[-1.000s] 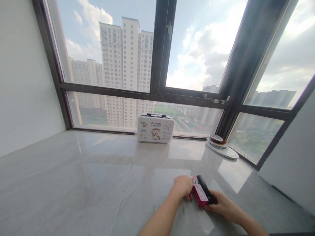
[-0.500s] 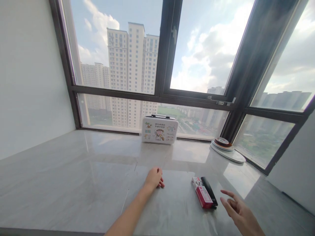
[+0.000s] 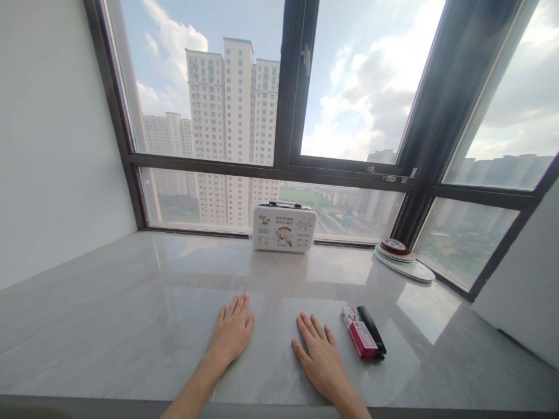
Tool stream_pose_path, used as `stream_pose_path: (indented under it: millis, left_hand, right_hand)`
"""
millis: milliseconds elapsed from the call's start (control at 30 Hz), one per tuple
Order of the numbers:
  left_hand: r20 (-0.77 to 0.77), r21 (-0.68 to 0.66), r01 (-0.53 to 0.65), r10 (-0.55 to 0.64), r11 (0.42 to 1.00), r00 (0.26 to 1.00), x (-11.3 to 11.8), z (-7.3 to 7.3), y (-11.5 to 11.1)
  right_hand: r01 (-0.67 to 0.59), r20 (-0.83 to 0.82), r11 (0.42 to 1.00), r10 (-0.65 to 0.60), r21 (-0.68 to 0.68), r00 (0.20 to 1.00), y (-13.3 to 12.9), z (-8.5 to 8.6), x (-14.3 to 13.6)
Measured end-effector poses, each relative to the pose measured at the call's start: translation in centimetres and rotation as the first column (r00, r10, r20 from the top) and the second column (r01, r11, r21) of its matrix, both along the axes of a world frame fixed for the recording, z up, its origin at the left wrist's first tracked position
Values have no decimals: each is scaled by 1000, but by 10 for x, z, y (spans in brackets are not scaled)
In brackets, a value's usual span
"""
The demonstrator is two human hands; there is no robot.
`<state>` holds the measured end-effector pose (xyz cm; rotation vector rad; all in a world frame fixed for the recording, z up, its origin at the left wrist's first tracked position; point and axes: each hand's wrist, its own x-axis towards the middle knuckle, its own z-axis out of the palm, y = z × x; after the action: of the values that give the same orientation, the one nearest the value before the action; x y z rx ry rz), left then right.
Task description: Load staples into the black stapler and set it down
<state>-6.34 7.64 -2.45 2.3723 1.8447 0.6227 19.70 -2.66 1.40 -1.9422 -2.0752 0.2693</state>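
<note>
My left hand [image 3: 232,330] lies palm down on the grey marble-look sill [image 3: 109,326], fingers stretched out, nothing in it. To its right, my right hand [image 3: 320,355] also rests flat on the surface with fingers extended and holds nothing. Just right of that hand is a small red and white box [image 3: 360,334]. A black stapler [image 3: 371,333] lies along the box's right side, the two close together. No hand touches either of them.
A white case [image 3: 285,228] with cartoon prints and a black handle stands upright against the window at the back. A stack of plates and round dishes [image 3: 404,261] sits in the back right corner. The sill's front edge [image 3: 109,402] runs along the bottom.
My left hand has moved left and flattened onto the sill from a loosely curled pose. My right hand has crossed from right of the stapler to left of the box and lies flat.
</note>
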Motion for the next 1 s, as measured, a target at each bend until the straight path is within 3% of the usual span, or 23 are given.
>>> stream_pose_path:
  millis: [233,633,1000]
  left_hand:
    - [-195,38,-57,63,998,979,4,1,-21]
    - [-203,11,-35,37,999,979,6,8,-40]
    - [-177,-56,23,-33,998,984,9,14,-67]
  right_hand:
    - [29,57,999,-30,21,998,-7,-3,-3]
    - [60,80,998,-62,33,995,-14,-9,-8]
    - [42,80,999,-44,28,996,-24,-3,-12]
